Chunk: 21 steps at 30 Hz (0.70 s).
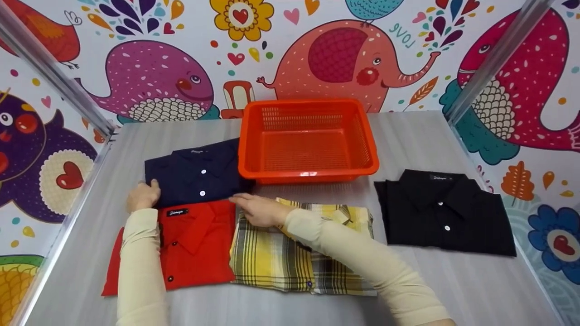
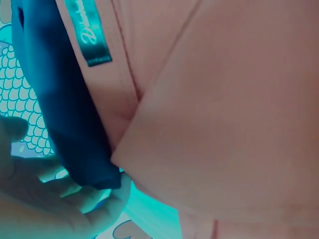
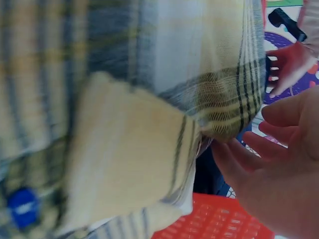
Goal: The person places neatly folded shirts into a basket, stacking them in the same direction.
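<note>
A folded navy shirt [image 1: 190, 174] with white buttons lies at the back left. My left hand [image 1: 143, 196] is at its left edge; in the left wrist view the fingers [image 2: 107, 206] reach the navy cloth with the thumb apart. At the shirt's lower right corner is my right hand [image 1: 260, 209], fingers extended, its wrist over a folded yellow plaid shirt [image 1: 272, 258]. In the right wrist view, its fingers [image 3: 232, 162] are right at the plaid edge, the thumb spread away. A folded red shirt [image 1: 199, 253] lies beneath the navy one, partly hidden by my left forearm.
An orange-red plastic basket [image 1: 308, 174] stands at the back centre and overlaps the navy shirt's right side in the head view. At the right lies a folded black shirt [image 1: 421, 226]. Metal posts [image 1: 498, 54] and printed walls border the pale table [image 1: 426, 276].
</note>
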Available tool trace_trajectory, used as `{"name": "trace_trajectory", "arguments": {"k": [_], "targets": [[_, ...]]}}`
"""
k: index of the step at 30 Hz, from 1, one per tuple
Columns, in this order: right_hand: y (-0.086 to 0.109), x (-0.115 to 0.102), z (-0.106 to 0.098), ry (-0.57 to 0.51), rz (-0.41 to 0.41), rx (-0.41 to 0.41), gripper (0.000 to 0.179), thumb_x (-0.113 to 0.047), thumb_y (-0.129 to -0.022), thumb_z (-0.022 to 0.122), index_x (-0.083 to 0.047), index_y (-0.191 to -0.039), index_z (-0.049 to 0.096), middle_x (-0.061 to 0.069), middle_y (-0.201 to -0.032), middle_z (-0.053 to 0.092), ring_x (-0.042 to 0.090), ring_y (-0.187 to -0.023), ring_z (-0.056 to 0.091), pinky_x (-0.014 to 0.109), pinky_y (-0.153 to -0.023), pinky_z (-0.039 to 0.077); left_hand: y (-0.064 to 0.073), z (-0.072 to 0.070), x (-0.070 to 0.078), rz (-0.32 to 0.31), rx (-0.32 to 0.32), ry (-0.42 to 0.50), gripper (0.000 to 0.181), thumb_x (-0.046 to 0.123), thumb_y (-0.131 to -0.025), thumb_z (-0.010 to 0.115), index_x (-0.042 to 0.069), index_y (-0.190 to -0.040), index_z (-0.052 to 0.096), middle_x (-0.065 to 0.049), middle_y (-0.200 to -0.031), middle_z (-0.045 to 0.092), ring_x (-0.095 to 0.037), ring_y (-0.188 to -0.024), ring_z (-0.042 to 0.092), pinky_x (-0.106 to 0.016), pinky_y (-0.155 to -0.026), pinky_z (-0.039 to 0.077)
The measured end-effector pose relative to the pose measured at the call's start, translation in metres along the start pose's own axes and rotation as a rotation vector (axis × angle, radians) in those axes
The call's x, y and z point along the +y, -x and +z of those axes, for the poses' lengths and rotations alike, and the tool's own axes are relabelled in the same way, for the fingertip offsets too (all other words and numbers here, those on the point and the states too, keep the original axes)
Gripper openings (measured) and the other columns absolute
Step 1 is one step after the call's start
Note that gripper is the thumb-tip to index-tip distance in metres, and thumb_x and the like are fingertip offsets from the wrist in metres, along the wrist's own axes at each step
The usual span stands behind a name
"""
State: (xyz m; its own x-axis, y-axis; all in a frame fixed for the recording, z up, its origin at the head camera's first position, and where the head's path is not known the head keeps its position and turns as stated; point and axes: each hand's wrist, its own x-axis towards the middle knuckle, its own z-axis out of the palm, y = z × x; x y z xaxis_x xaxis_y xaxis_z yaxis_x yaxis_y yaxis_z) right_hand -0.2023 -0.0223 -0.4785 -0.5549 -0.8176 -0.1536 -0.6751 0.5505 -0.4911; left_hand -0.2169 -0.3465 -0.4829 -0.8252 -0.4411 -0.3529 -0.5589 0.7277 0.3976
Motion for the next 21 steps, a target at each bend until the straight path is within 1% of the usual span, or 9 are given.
{"name": "trace_trajectory", "arguments": {"k": [4, 8, 11, 13, 15, 16, 18, 21], "targets": [[-0.017, -0.009, 0.0, 0.069, 0.07, 0.016, 0.052, -0.009, -0.1, 0.045, -0.008, -0.15, 0.033, 0.013, -0.153, 0.03, 0.027, -0.137, 0.034, 0.033, -0.108, 0.031, 0.001, -0.001, 0.0, 0.009, 0.006, -0.013, 0.058, 0.031, -0.101, 0.028, -0.01, -0.142, 0.032, -0.039, -0.139, 0.034, -0.052, -0.124, 0.039, -0.058, -0.096, 0.039], [-0.031, -0.013, -0.005, 0.053, 0.137, 0.081, 0.053, -0.011, -0.098, 0.048, -0.003, -0.149, 0.033, 0.018, -0.152, 0.03, 0.035, -0.132, 0.039, 0.036, -0.107, 0.032, 0.002, -0.002, 0.002, 0.033, 0.029, -0.022, 0.055, 0.029, -0.1, 0.032, -0.01, -0.139, 0.036, -0.038, -0.137, 0.038, -0.052, -0.122, 0.041, -0.057, -0.096, 0.04], [-0.04, -0.012, -0.01, 0.011, 0.187, 0.132, 0.057, -0.011, -0.097, 0.05, 0.002, -0.148, 0.03, 0.022, -0.151, 0.028, 0.04, -0.129, 0.041, 0.039, -0.107, 0.033, 0.005, -0.005, 0.003, 0.061, 0.033, -0.037, 0.056, 0.03, -0.1, 0.034, -0.012, -0.136, 0.038, -0.038, -0.135, 0.039, -0.052, -0.122, 0.042, -0.056, -0.097, 0.039], [-0.045, -0.012, -0.014, -0.026, 0.217, 0.15, 0.061, -0.011, -0.096, 0.051, 0.005, -0.149, 0.025, 0.025, -0.152, 0.024, 0.041, -0.131, 0.039, 0.04, -0.108, 0.032, 0.005, -0.007, 0.003, 0.08, 0.028, -0.047, 0.057, 0.032, -0.1, 0.035, -0.013, -0.135, 0.038, -0.039, -0.135, 0.039, -0.052, -0.121, 0.042, -0.056, -0.097, 0.039], [-0.049, -0.012, -0.016, -0.093, 0.252, 0.151, 0.065, -0.012, -0.096, 0.051, 0.006, -0.15, 0.02, 0.026, -0.154, 0.019, 0.041, -0.134, 0.034, 0.041, -0.109, 0.029, 0.005, -0.008, 0.001, 0.093, 0.023, -0.056, 0.059, 0.033, -0.1, 0.036, -0.014, -0.135, 0.037, -0.04, -0.134, 0.039, -0.053, -0.121, 0.041, -0.056, -0.097, 0.038], [-0.051, -0.012, -0.016, -0.123, 0.271, 0.151, 0.067, -0.013, -0.096, 0.052, 0.007, -0.15, 0.018, 0.027, -0.153, 0.02, 0.04, -0.135, 0.033, 0.04, -0.109, 0.029, 0.005, -0.009, 0.0, 0.098, 0.018, -0.059, 0.06, 0.033, -0.1, 0.037, -0.015, -0.136, 0.037, -0.04, -0.135, 0.038, -0.053, -0.122, 0.041, -0.056, -0.098, 0.038], [-0.054, -0.011, -0.016, -0.191, 0.311, 0.151, 0.071, -0.015, -0.096, 0.053, 0.008, -0.15, 0.014, 0.028, -0.151, 0.025, 0.037, -0.134, 0.036, 0.038, -0.109, 0.031, 0.004, -0.008, -0.003, 0.099, 0.011, -0.059, 0.06, 0.033, -0.1, 0.038, -0.014, -0.137, 0.036, -0.04, -0.135, 0.038, -0.053, -0.122, 0.04, -0.056, -0.097, 0.038], [-0.058, -0.007, -0.015, -0.257, 0.366, 0.163, 0.074, -0.017, -0.095, 0.054, 0.011, -0.149, 0.012, 0.028, -0.143, 0.039, 0.033, -0.128, 0.045, 0.034, -0.106, 0.034, 0.005, -0.006, -0.005, 0.089, 0.006, -0.06, 0.061, 0.033, -0.1, 0.039, -0.014, -0.138, 0.034, -0.04, -0.136, 0.037, -0.053, -0.123, 0.039, -0.056, -0.098, 0.037]]}}
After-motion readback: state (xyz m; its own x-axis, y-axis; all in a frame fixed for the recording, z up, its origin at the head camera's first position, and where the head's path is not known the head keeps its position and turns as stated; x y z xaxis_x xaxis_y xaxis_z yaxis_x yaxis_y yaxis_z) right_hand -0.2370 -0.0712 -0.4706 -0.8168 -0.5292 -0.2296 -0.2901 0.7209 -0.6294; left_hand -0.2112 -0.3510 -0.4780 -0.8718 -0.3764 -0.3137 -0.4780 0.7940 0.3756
